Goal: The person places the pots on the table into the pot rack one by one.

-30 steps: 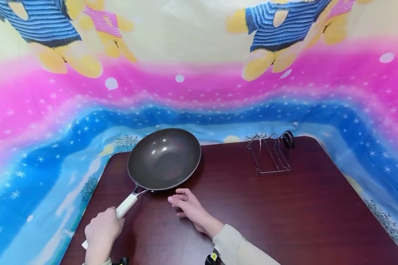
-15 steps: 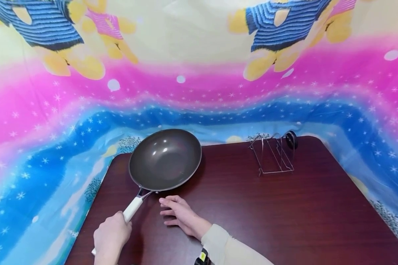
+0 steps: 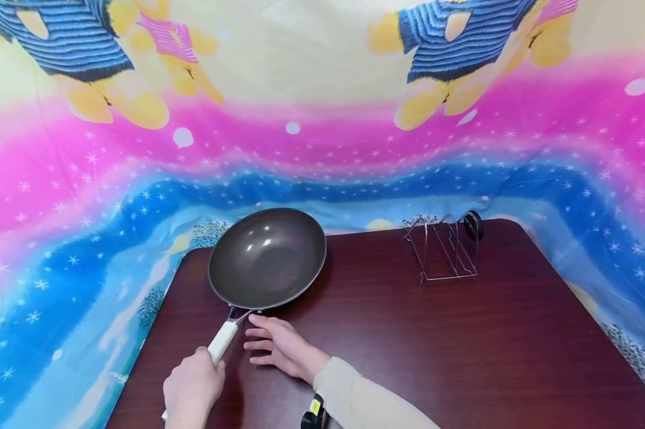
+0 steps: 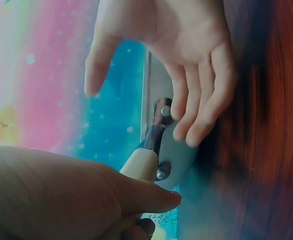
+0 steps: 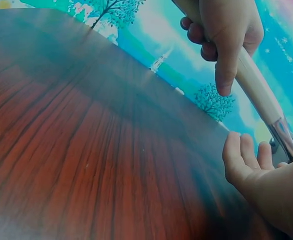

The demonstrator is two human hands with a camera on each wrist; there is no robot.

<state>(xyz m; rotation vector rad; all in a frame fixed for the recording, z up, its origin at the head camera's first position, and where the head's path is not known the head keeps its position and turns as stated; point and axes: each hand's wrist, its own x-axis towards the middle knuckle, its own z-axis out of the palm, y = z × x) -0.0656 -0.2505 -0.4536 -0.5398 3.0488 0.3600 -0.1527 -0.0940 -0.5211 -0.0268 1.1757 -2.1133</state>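
Note:
A dark grey frying pan (image 3: pixel 269 262) with a white handle (image 3: pixel 223 341) is at the left of the table in the head view, its inside facing up. My left hand (image 3: pixel 194 381) grips the handle, fingers wrapped round it, as the right wrist view also shows of the left hand (image 5: pixel 231 35). My right hand (image 3: pixel 282 348) is just right of the handle, close under the pan's near rim, fingers spread and slightly bent, holding nothing. In the left wrist view the right hand (image 4: pixel 186 60) has its fingertips near the riveted metal bracket (image 4: pixel 161 117).
A wire rack (image 3: pixel 446 262) stands at the back right of the dark red-brown table (image 3: pixel 435 357), with a round black piece (image 3: pixel 473 226) at its right end. A printed cloth (image 3: pixel 344 149) hangs round the table's back and sides.
My right hand has moved left toward the handle, and its fingers have spread. The left hand, still gripping the handle, has shifted right, swinging the handle a little steeper.

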